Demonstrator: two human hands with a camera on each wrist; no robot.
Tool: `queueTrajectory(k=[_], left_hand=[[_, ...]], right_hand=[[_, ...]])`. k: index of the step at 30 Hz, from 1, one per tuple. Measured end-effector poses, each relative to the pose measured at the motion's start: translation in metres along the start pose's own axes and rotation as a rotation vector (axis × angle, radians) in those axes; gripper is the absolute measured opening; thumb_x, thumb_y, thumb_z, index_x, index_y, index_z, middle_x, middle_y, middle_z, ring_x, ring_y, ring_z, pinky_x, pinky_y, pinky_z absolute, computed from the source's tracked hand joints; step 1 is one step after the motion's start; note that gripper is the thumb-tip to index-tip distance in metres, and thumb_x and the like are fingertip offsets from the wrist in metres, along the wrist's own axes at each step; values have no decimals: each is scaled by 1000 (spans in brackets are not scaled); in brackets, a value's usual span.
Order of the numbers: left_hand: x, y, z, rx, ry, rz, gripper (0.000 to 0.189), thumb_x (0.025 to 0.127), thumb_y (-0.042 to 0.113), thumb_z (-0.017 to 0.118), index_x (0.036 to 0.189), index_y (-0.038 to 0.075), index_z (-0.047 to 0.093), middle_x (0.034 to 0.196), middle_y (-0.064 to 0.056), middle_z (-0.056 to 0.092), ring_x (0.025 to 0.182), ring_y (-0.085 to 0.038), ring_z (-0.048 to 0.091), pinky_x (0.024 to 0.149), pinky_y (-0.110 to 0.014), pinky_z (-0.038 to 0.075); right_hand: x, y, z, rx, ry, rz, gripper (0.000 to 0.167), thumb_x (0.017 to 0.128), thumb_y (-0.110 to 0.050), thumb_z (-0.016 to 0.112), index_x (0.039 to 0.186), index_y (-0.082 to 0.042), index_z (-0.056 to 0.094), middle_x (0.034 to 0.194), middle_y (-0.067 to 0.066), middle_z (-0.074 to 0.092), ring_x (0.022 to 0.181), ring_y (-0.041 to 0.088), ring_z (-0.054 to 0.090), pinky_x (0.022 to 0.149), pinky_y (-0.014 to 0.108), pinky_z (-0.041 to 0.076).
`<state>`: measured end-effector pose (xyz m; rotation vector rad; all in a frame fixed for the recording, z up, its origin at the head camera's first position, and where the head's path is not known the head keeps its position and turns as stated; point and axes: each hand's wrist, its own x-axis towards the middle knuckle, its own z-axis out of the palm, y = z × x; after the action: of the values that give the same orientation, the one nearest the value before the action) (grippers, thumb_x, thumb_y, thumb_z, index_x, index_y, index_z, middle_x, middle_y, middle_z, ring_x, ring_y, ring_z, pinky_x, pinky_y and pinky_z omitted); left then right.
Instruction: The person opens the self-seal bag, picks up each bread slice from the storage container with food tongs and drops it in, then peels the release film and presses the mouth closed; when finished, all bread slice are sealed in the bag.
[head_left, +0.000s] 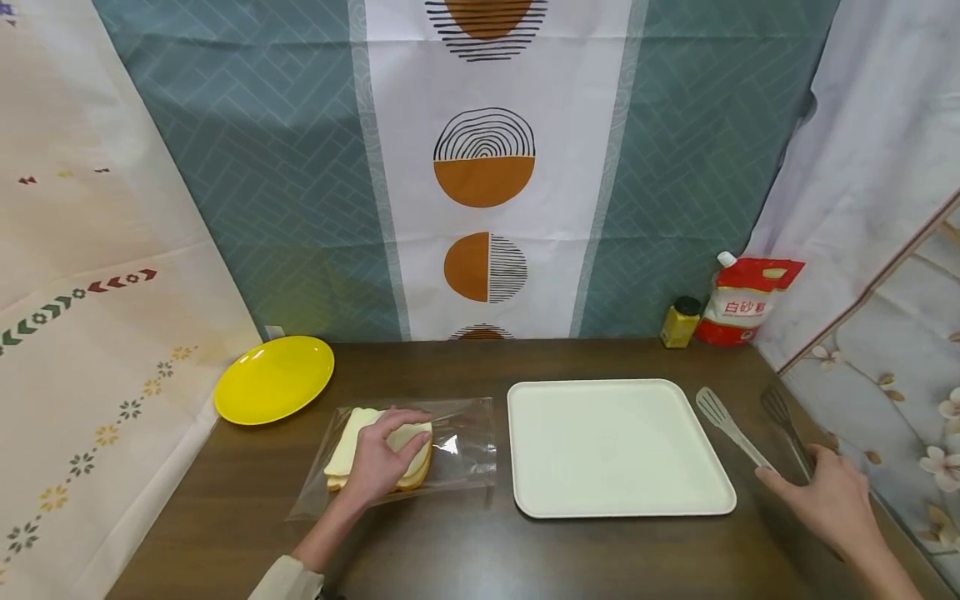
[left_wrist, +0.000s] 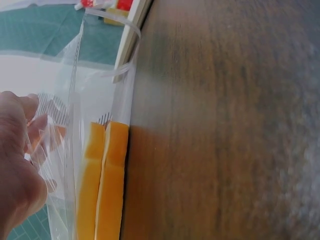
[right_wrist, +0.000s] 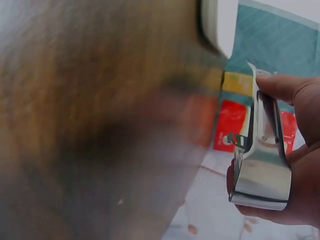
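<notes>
Two or so slices of white bread (head_left: 347, 446) lie stacked in a clear plastic bag (head_left: 472, 446) on the left of the table. My left hand (head_left: 386, 454) is over the bread, with a gap between thumb and fingertips. In the left wrist view the orange-brown crusts (left_wrist: 111, 180) stand out beside creased plastic near the fingers; whether they touch it is unclear. At the right, my right hand (head_left: 828, 496) holds metal tongs (head_left: 738, 435) with slotted heads, their two arms spread apart. The right wrist view shows the hinged end of the tongs (right_wrist: 265, 172) against the palm.
A white rectangular tray (head_left: 618, 450) lies mid-table, between the bread and the tongs. A yellow plate (head_left: 273, 379) is at the back left. At the back right stand a yellow jar with a black lid (head_left: 681, 322) and a red-and-white pouch (head_left: 744, 302). Curtains hang behind and at both sides.
</notes>
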<state>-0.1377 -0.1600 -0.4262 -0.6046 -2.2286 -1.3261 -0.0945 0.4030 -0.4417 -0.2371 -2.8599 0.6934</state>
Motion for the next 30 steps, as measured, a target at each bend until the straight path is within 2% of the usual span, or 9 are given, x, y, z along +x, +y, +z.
queueTrajectory(k=[2, 4, 8, 10, 18, 30], left_hand=[[0, 0, 0, 7, -1, -6, 26, 76, -15, 79, 99, -4, 74, 94, -16, 74, 91, -36, 70, 112, -33, 33], [-2, 1, 0, 10, -3, -9, 26, 76, -15, 79, 99, -4, 74, 94, -16, 74, 90, -36, 70, 112, -33, 33], [-2, 1, -1, 2, -7, -17, 26, 76, -15, 79, 99, -5, 74, 94, -17, 74, 91, -36, 70, 109, -19, 27], [-2, 1, -1, -6, -4, -13, 26, 75, -16, 78, 98, -6, 74, 93, -18, 74, 91, -37, 70, 108, -16, 25], [0, -2, 0, -21, 9, -3, 26, 74, -17, 79, 98, -6, 74, 93, -18, 73, 91, -38, 70, 109, -19, 25], [2, -2, 0, -15, 5, -3, 28, 74, -16, 79, 100, -5, 74, 95, -16, 74, 92, -34, 70, 109, -16, 25]], right_hand=[[0, 5, 2, -18, 4, 12, 90, 92, -42, 67, 124, 34, 32, 116, 55, 35, 108, 68, 31, 92, 75, 21], [0, 8, 4, -35, 1, 31, 90, 92, -42, 67, 123, 35, 32, 115, 55, 34, 108, 68, 30, 93, 74, 21], [-2, 12, 8, -60, 0, 65, 90, 92, -43, 67, 121, 35, 33, 115, 55, 34, 106, 68, 31, 92, 72, 22], [-2, 13, 9, -66, 8, 73, 90, 91, -42, 68, 120, 35, 33, 114, 55, 36, 106, 67, 32, 91, 71, 23], [1, 14, 14, -60, 13, 74, 89, 90, -42, 69, 120, 34, 34, 113, 55, 37, 105, 67, 32, 89, 71, 24], [2, 16, 16, -58, 5, 96, 90, 89, -41, 71, 120, 34, 33, 113, 55, 38, 106, 66, 31, 88, 71, 23]])
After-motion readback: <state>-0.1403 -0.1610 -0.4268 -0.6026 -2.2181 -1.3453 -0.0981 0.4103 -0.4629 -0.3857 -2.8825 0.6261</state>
